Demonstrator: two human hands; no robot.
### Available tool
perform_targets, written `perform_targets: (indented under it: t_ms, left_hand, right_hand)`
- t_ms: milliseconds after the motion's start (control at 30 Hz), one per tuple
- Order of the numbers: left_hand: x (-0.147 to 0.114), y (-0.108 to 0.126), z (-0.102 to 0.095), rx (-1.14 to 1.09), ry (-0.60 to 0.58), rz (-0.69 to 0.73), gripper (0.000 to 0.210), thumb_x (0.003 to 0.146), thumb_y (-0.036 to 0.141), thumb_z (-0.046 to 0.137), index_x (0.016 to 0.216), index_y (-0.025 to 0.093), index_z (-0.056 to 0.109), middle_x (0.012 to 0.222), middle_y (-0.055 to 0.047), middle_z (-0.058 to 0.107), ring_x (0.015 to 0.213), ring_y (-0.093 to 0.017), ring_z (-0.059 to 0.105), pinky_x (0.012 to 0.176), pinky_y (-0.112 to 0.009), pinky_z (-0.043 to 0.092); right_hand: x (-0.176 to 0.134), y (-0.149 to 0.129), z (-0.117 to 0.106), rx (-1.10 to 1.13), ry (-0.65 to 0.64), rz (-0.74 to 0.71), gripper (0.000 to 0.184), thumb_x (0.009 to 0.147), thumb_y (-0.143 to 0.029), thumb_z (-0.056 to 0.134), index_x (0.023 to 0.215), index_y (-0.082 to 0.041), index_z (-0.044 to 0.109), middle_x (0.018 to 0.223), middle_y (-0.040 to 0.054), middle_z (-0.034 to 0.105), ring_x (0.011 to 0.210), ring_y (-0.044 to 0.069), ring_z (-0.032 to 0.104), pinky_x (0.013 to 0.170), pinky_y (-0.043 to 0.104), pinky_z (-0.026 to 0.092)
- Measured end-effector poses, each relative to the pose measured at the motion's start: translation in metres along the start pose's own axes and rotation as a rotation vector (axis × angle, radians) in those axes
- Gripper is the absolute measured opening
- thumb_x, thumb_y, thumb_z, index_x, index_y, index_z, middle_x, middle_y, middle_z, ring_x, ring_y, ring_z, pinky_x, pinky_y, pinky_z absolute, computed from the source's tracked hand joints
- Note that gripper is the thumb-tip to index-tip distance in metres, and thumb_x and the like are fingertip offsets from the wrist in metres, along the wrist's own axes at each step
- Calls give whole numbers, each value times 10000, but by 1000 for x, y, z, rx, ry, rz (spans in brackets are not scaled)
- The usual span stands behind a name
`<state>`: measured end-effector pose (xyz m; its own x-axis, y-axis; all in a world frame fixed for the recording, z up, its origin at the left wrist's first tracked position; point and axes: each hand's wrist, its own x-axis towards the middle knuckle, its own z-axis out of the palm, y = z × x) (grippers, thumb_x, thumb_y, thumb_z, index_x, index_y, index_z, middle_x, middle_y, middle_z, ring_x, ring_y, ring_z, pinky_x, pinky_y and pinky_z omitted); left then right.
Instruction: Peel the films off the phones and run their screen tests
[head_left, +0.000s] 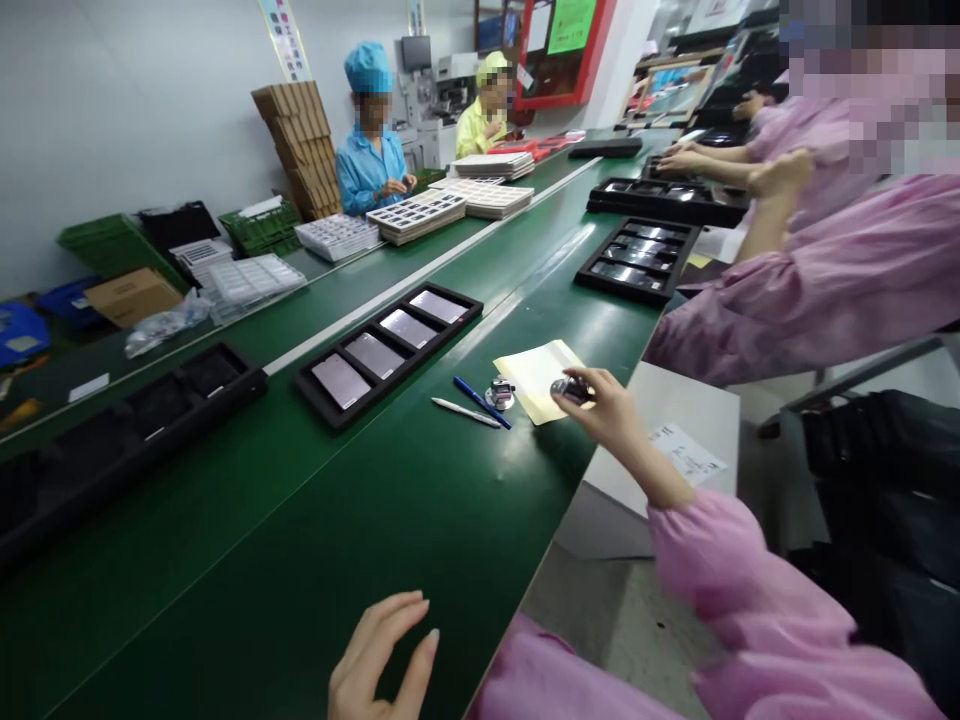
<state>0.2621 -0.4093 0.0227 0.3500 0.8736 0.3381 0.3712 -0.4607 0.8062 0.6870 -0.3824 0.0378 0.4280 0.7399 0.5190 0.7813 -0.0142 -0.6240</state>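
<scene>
My right hand [616, 418] pinches a small dark shiny object with a rounded silvery end [571, 390]; its kind I cannot make out. It is over the right side of a pale yellow sheet of paper [536, 375]. Left of the paper sits a small metallic piece with a round base [500, 393], beside a blue pen [480, 402] and a white pen [463, 412]. Near the bottom edge, my left hand [382, 660] is held over the green table [300, 570], thumb and fingers apart, holding nothing.
A black tray [330, 408] with several flat grey panels lies beyond the pens. Another black tray [135, 430] is at left; more trays [637, 260] lie by co-workers in pink sleeves [825, 270]. A white box [697, 400] stands at the table's right edge.
</scene>
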Motion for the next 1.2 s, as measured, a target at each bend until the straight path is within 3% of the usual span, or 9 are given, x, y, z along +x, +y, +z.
perform_targets:
  t_ms: [100,200,400,500,667,833,967,1067,1200]
  left_hand:
    - [4,8,15,-171,-75,-130,302,925,325,754,1227,334,757,1349,-44,723,1205,-227,725,941,-291,645]
    - [10,15,27,-405,-126,-301,651,847,360,846,1456,342,618,1665,-101,460,1418,-321,599,1003,-365,651]
    - [13,14,5,-759,-4,-306,463,796,363,908,1220,244,765,1357,-133,733,1237,-300,727,996,-351,651]
    - [11,15,-9,-772,5,-302,524,770,453,921,1227,247,765,1295,-132,766,1166,-304,759,943,-364,673]
    - [11,18,-8,-743,11,-265,542,787,498,898,1254,260,761,1348,-144,741,1202,-311,744,953,-381,669]
    - [8,19,-5,-706,18,-169,538,719,433,952,1210,281,793,1343,-146,742,1238,-311,725,970,-350,650]
    - [10,18,-8,-761,37,-125,531,772,393,916,1275,326,761,1372,-126,731,1245,-298,725,1001,-374,641]
    - [12,19,-9,-786,37,-103,570,770,391,914,1311,341,740,1369,-120,734,1245,-292,726,1011,-376,637]
    - [13,20,-8,-792,25,-78,595,756,385,922,1320,352,736,1370,-111,735,1228,-274,734,1005,-336,632]
  right_hand:
    - [-48,-65,21,184,-187,-155,343,914,-394,768,1205,-226,703,1223,126,614,1069,235,677,891,394,617]
    - [-95,-126,42,418,-420,-281,459,861,-322,831,1269,-245,635,1164,89,665,1038,195,706,855,317,631]
    - [-112,-170,60,843,-693,-328,329,1034,-339,656,1324,-224,551,1446,177,614,1339,238,641,1020,368,619]
    - [-102,-173,64,826,-637,-431,215,1070,-210,552,1279,-243,591,1353,124,667,1213,195,692,973,341,623]
    - [-105,-186,73,486,-392,-542,131,1067,-248,524,1067,-228,653,1054,86,679,924,208,600,798,381,561]
    - [-105,-195,77,563,-477,-504,439,1137,-282,306,725,-214,444,708,9,521,698,144,499,650,302,479]
    - [-98,-190,70,546,-501,-523,419,1131,-465,347,937,-211,619,881,58,616,795,184,536,702,359,481]
    - [-97,-188,65,485,-497,-589,244,1113,-329,404,1101,-210,617,954,66,625,818,191,546,719,371,470]
    - [-100,-189,65,470,-490,-615,168,1074,-187,407,1081,-211,573,964,61,597,837,188,540,723,360,454]
